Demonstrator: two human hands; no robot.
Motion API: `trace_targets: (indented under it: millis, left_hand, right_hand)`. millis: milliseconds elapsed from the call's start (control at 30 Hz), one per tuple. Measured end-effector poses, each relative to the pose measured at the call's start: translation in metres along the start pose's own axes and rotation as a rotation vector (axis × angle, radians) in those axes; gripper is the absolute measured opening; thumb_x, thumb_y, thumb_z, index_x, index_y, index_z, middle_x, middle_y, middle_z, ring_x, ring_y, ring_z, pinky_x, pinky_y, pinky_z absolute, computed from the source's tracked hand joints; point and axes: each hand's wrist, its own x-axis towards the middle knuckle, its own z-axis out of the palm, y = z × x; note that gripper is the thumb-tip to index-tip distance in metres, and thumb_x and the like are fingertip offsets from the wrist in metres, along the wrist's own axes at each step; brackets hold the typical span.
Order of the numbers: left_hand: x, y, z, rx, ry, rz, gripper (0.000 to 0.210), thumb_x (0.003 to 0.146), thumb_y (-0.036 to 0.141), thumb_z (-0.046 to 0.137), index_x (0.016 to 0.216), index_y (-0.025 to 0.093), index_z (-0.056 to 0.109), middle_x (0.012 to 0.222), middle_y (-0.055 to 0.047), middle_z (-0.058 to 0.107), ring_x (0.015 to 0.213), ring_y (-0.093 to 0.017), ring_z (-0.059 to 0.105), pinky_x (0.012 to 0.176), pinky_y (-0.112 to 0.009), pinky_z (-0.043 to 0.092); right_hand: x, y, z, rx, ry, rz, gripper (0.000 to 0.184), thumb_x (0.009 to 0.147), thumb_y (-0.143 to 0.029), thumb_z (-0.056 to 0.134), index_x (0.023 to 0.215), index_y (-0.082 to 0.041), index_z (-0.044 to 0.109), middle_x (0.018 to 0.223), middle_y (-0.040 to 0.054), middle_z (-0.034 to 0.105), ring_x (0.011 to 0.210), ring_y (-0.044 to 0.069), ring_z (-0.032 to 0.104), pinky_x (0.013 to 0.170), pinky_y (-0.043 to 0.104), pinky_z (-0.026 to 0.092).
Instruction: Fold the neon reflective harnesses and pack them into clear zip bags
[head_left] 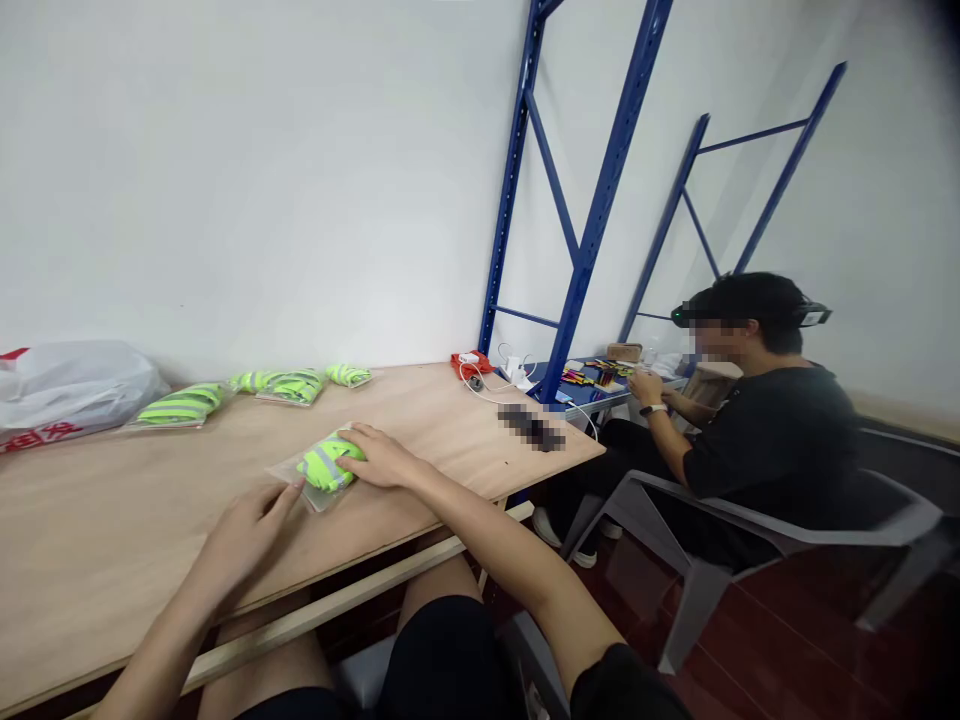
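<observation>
A folded neon-yellow reflective vest with grey stripes lies in a clear plastic bag on the wooden table. My right hand is curled over the right side of the packet, its thumb resting on the vest and its fingers at the far edge. At the near left edge of the bag, my left hand has its thumb and fingers together on the plastic; its fingertips are partly hidden. More bagged vests lie behind: one packet on the left, others in the middle, and a small one farther right.
A white plastic bag with red print sits at the table's left. Cables, a red item and a blurred dark object lie on the right. A blue metal rack rises behind. A co-worker sits in a grey chair.
</observation>
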Motion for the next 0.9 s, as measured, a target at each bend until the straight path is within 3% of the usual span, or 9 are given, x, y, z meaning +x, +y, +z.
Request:
trace_targets:
  millis: [200,400,533,700,800,900]
  left_hand:
    - [0.003,0.005,-0.006,-0.044,-0.027,-0.087,0.051,0.069,0.066,0.061,0.079,0.018,0.074,0.085,-0.007,0.077,0.091,-0.034,0.067,0.076,-0.033,0.051]
    - [-0.007,0.018,0.002,-0.583,-0.108,-0.272,0.046,0.073,0.052,0.072,0.096,0.013,0.067,0.085,-0.009,0.072,0.072,-0.021,0.066,0.055,-0.025,0.05]
    - [-0.01,0.034,0.007,-0.747,-0.178,-0.39,0.036,0.075,0.037,0.075,0.098,0.012,0.064,0.091,-0.01,0.071,0.07,-0.017,0.067,0.064,-0.028,0.058]
    - [-0.003,0.043,0.022,-0.595,-0.212,-0.444,0.033,0.079,0.039,0.072,0.094,0.011,0.065,0.078,-0.008,0.069,0.066,-0.017,0.066,0.059,-0.026,0.058]
    - [0.002,0.048,0.037,-0.642,-0.229,-0.394,0.031,0.076,0.04,0.075,0.088,0.012,0.067,0.075,-0.007,0.07,0.066,-0.017,0.067,0.062,-0.025,0.059]
    - [0.001,0.057,0.055,-0.801,-0.279,-0.332,0.031,0.068,0.038,0.082,0.078,0.012,0.069,0.074,-0.008,0.071,0.066,-0.016,0.068,0.069,-0.027,0.06]
  right_hand:
    - [-0.009,0.003,0.005,0.136,0.013,-0.084,0.059,0.095,-0.04,0.058,0.148,-0.017,0.045,0.159,0.0144,0.036,0.148,0.022,0.034,0.12,0.036,0.028]
    - [-0.02,0.002,0.005,0.192,0.062,-0.168,0.065,0.093,-0.042,0.061,0.15,-0.016,0.043,0.157,0.0156,0.04,0.149,0.022,0.031,0.121,0.037,0.026]
    - [-0.03,0.006,0.001,0.224,0.106,-0.138,0.062,0.09,-0.037,0.064,0.146,-0.016,0.048,0.154,0.0147,0.044,0.145,0.021,0.037,0.12,0.035,0.03]
    - [-0.052,0.012,-0.016,0.196,0.137,-0.052,0.054,0.091,-0.034,0.062,0.14,-0.012,0.055,0.151,0.0167,0.049,0.143,0.023,0.041,0.119,0.037,0.031]
    - [-0.066,0.013,-0.027,0.119,0.158,0.017,0.05,0.091,-0.032,0.063,0.138,-0.015,0.058,0.148,0.0153,0.053,0.14,0.025,0.045,0.117,0.04,0.034]
    - [-0.082,0.005,-0.03,-0.019,0.305,0.042,0.035,0.09,-0.027,0.063,0.124,-0.018,0.066,0.136,0.0142,0.062,0.132,0.027,0.051,0.112,0.043,0.038]
